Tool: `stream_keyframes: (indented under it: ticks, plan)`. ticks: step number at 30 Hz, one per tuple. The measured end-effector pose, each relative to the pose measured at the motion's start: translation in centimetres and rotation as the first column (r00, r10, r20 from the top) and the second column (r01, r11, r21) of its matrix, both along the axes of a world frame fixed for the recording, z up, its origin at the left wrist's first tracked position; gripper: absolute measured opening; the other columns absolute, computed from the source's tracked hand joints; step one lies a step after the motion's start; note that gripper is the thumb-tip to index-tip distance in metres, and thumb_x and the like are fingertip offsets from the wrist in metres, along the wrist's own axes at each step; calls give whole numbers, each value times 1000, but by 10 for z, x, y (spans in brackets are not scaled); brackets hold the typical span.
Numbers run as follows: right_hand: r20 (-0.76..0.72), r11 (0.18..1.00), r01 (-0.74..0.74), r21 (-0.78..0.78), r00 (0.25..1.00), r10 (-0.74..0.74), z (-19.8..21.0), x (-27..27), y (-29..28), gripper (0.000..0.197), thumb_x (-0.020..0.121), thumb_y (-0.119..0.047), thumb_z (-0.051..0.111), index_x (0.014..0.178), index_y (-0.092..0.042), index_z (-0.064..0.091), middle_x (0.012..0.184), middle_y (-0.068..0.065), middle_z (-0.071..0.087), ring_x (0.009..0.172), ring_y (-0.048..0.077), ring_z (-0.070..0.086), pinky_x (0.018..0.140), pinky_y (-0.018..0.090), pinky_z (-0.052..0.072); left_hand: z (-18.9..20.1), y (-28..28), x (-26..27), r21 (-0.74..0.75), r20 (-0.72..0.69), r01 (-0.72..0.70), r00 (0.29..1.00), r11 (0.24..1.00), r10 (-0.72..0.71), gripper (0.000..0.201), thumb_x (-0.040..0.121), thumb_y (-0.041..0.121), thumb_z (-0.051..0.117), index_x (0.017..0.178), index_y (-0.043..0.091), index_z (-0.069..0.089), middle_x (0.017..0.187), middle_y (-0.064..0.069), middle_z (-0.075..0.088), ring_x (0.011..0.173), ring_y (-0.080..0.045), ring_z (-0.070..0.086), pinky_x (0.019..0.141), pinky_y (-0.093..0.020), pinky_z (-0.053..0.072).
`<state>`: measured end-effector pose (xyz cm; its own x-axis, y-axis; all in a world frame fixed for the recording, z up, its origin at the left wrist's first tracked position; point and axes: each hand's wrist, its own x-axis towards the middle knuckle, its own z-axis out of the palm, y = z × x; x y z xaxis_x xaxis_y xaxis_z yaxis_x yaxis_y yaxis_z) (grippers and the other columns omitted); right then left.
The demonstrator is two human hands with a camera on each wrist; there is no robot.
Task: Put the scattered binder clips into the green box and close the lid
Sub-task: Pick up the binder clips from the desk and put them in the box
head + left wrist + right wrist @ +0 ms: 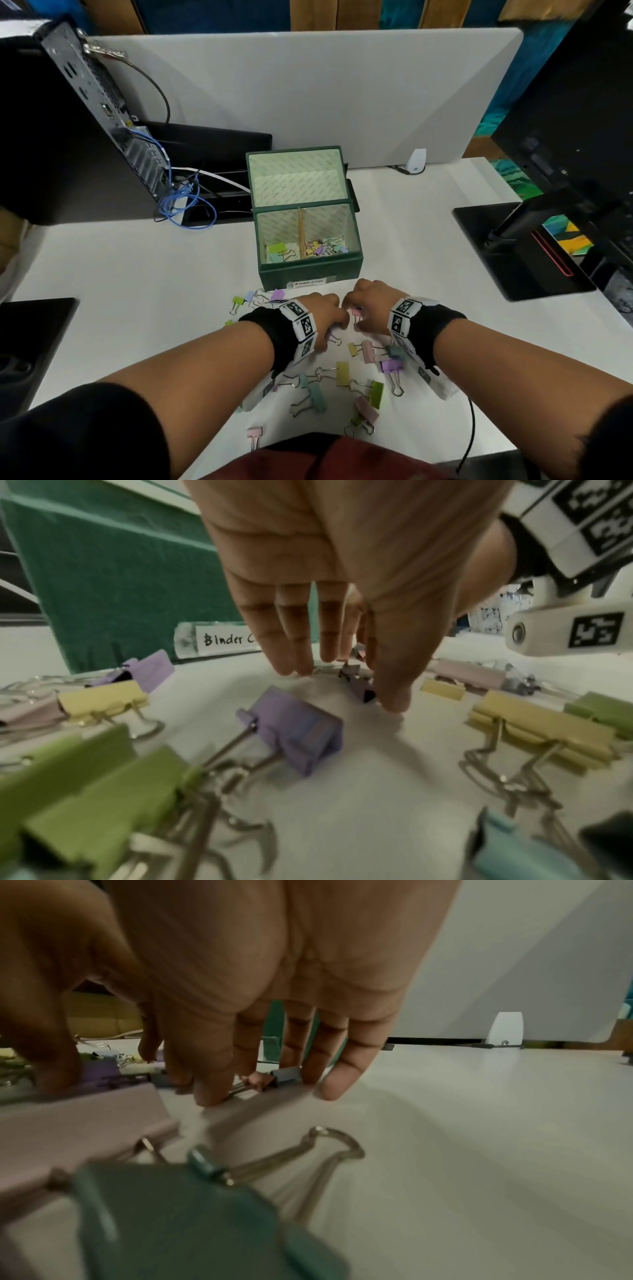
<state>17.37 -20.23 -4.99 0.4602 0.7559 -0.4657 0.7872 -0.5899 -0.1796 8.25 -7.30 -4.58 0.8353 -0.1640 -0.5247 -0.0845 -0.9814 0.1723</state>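
The green box (310, 267) stands open mid-table, its lid (296, 178) tilted back. A divider splits it, and several binder clips (323, 247) lie inside. Pastel clips lie scattered in front of it, among them a yellow one (342, 373) and a green one (376, 394). My left hand (334, 317) and right hand (356, 308) meet just before the box, fingers pointing down at the table. The left hand (342, 685) brackets a small purple clip (358, 689) without closing on it. The right hand (267, 1088) has straight fingers touching small clips (274, 1079).
A computer tower (85, 120) with blue cables (185, 202) stands at the back left. A monitor stand (520, 250) is at the right. A white partition (308, 96) closes the back. A black cable (471, 428) trails off the front edge near my right arm.
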Motion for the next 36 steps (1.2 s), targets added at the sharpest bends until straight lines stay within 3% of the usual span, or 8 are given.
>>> stream_keyframes:
  ticks: [9, 14, 19, 25, 29, 32, 34, 36]
  plan:
    - [-73, 994, 106, -35, 991, -108, 3, 6, 3, 34, 77, -29, 72, 107, -19, 59, 113, 8, 46, 103, 28, 53, 85, 31, 44, 0, 1, 6, -28, 22, -41, 999, 999, 42, 21, 81, 11, 58, 102, 14, 59, 98, -8, 44, 91, -32, 57, 68, -32, 41]
    - [-142, 991, 132, -23, 981, -134, 6, 9, 0, 16, 80, -20, 68, 95, -14, 63, 100, 5, 45, 88, 19, 49, 75, 25, 38, 2, 7, 3, -102, 9, -124, 992, 987, 125, 12, 78, 11, 58, 89, 16, 53, 92, -4, 39, 77, -25, 47, 59, -26, 34]
    - [-227, 978, 209, 13, 953, -200, 13, 16, -5, 20, 82, -13, 63, 101, -14, 68, 112, 4, 66, 92, 17, 55, 78, 20, 38, 7, 9, 4, -106, -45, -145, 989, 984, 141, 22, 75, 9, 64, 80, 21, 46, 92, -6, 44, 78, -24, 47, 65, -27, 36]
    - [-367, 902, 423, 89, 855, -365, 25, 24, -8, 16, 82, -2, 57, 88, -13, 67, 88, 5, 67, 62, 10, 58, 58, 17, 50, 14, 17, 6, -153, -32, -214, 977, 965, 212, 19, 78, 16, 63, 76, 23, 45, 91, -2, 52, 82, -23, 50, 72, -31, 43]
    - [-448, 838, 520, 168, 797, -405, 39, 30, -2, 20, 85, -3, 53, 72, -16, 59, 86, 10, 66, 55, 11, 57, 48, 16, 50, 25, 28, 7, -290, 21, -375, 917, 880, 398, 28, 76, 12, 64, 66, 33, 47, 87, 8, 56, 87, -18, 56, 77, -28, 49]
    - [-529, 772, 600, 210, 734, -426, 47, 35, 8, 22, 90, -4, 50, 73, -16, 57, 77, 7, 61, 57, 13, 57, 53, 19, 52, 42, 42, 5, -410, 58, -460, 849, 787, 526, 23, 78, 9, 63, 73, 28, 52, 74, 12, 52, 70, -12, 53, 57, -16, 43]
    - [-627, 713, 664, 224, 659, -416, 52, 37, 17, 21, 92, -3, 49, 75, -13, 57, 72, 7, 58, 57, 15, 55, 52, 19, 52, 50, 53, 5, -489, 38, -525, 784, 696, 619, 18, 79, 11, 66, 76, 24, 54, 71, 9, 54, 57, -7, 55, 48, -13, 44]
    - [-730, 634, 738, 229, 562, -390, 56, 40, 26, 24, 92, -1, 47, 74, -11, 58, 74, 11, 58, 57, 16, 55, 52, 21, 51, 53, 64, 6, -601, -4, -575, 697, 555, 717, 20, 79, 12, 70, 72, 23, 54, 68, 4, 59, 53, -7, 60, 55, -19, 52]
